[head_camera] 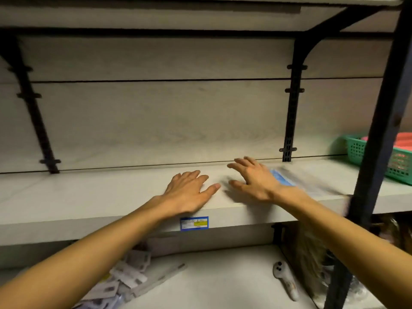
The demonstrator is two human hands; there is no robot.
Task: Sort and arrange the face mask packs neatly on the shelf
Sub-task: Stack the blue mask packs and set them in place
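Both hands over the shelf near its front edge. Left hand flat, fingers straight, holding nothing. Right hand spread, empty. Mask pack, blurred, lies just right of the right hand, long axis toward the shelf's front right. Right hand is nearer. More packs heaped on the lower shelf, left.

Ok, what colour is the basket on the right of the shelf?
Green, with something red or pink inside; the basket shows in the head view.
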